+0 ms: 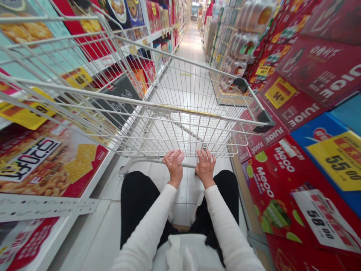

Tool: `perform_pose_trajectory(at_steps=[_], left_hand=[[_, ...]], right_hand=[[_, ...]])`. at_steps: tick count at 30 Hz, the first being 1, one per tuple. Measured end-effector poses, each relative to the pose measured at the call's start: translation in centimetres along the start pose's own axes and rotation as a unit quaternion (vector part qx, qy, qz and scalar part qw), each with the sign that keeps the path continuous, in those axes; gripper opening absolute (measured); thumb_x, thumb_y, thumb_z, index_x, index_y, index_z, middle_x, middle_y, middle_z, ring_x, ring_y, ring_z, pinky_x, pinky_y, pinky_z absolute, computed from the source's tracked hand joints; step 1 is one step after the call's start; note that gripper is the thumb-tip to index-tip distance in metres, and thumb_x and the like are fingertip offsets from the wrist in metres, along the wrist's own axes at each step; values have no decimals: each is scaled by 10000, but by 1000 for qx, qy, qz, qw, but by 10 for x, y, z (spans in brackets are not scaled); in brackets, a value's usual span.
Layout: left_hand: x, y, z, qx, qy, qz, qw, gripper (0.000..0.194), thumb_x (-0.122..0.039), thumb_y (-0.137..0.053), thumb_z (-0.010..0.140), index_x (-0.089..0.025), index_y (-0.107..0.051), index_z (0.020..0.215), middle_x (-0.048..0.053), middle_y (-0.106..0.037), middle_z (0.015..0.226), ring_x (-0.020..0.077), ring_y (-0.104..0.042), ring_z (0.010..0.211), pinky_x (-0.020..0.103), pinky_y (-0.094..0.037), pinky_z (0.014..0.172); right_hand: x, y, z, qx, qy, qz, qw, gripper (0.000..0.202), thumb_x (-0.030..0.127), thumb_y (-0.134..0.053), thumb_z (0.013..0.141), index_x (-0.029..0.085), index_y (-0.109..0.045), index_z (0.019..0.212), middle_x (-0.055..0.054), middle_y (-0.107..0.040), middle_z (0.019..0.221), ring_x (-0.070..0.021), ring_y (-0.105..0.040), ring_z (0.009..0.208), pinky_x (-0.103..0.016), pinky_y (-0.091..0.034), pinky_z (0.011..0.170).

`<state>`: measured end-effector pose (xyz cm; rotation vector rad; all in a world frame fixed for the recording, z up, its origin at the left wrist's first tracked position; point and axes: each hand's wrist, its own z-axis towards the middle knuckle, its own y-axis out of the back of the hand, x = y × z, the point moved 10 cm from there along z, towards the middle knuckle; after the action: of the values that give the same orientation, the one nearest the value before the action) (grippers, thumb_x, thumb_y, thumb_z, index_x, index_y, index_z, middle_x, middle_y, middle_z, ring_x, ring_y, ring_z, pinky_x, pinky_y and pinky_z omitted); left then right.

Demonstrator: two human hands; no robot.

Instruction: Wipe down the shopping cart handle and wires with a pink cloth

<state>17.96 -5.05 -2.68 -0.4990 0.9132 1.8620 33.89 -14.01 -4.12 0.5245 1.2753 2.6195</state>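
Shopping cart [180, 109] stands crosswise ahead of the bent knees [138, 192], between the shelf [84, 206] on the left and the stacked boxes [270, 180] on the right. Left hand [174, 167] has its fingers curled around a pink item, apparently a bunched cloth [178, 156], at the cart's lower edge. Right hand [205, 167] is just beside it, fingers bent and slightly spread at the same edge; whether they grip a wire cannot be determined. For controlled handling, brace the cart with the right hand and apply light, even pressure through the cloth. Hold the cloth compact in the palm so that no loose corner snags. Position fingertips clear of the mesh gaps. Avoid leaning forward, since a push could roll the cart.
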Motion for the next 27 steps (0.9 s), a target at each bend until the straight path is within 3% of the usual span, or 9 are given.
perform_pose_trajectory(at_steps=[2,6,8,11,16,18,23,25,27], left_hand=[[3,14,11,-27,19,-14,999,544,34,-479,692,-205,-704,1127,108,-523,1175,252,-563,1176,492,-464,1089],[9,56,41,-171,79,-43,981,471,-16,-523,704,-186,-639,1128,101,-486,1169,240,-533,1186,471,-442,1128],[5,63,50,-211,102,-71,970,465,-36,-559,722,-193,-603,1158,97,-473,1200,235,-516,1206,461,-426,1144],[-14,47,45,-198,122,-106,967,488,-33,-568,748,-217,-568,1199,93,-473,1234,233,-504,1236,458,-404,1163],[-56,0,16,-84,68,-122,987,526,29,-496,722,-224,-596,1172,90,-504,1178,239,-544,1204,456,-446,1128],[-53,5,17,-99,66,-108,987,525,36,-479,726,-217,-600,1170,98,-500,1172,241,-549,1190,447,-471,1099],[-18,54,43,-260,146,-62,952,426,-46,-540,818,-204,-549,1214,111,-477,1224,253,-517,1222,481,-467,1108],[-24,54,48,-260,137,-70,953,428,-49,-553,820,-201,-550,1219,110,-481,1228,251,-513,1228,490,-440,1138],[-42,39,43,-215,113,-87,966,451,-11,-534,790,-203,-570,1196,105,-487,1210,243,-526,1209,471,-435,1142]], right_hand=[[-3,1,-1,-2,5,-1,1000,663,24,-480,836,246,-559,1456,-113,-617,1470,-262,-416,1467,-520,-210,1235],[-5,1,-2,-11,7,0,1000,669,15,-494,813,236,-568,1439,-118,-614,1457,-261,-413,1459,-511,-239,1228],[-5,2,-3,-15,5,0,1000,661,16,-495,807,224,-572,1429,-124,-614,1450,-265,-410,1460,-511,-249,1227],[-3,2,-3,-22,-3,2,1000,650,23,-496,804,213,-574,1420,-133,-614,1444,-270,-418,1455,-505,-270,1217],[-6,4,-3,-11,-10,7,1000,660,24,-497,803,204,-562,1435,-145,-606,1464,-282,-412,1470,-505,-283,1208],[-6,5,-2,2,2,4,1000,665,24,-494,813,213,-554,1448,-134,-609,1472,-280,-420,1465,-512,-272,1217],[2,14,-1,9,10,8,1000,682,12,-487,796,198,-552,1449,-145,-606,1470,-284,-437,1458,-519,-292,1210],[8,27,2,-32,-9,16,999,631,15,-485,792,176,-588,1394,-162,-612,1444,-291,-467,1430,-527,-316,1194],[13,47,6,-92,-36,26,995,571,26,-481,803,176,-620,1336,-171,-620,1402,-296,-509,1380,-539,-338,1175]])
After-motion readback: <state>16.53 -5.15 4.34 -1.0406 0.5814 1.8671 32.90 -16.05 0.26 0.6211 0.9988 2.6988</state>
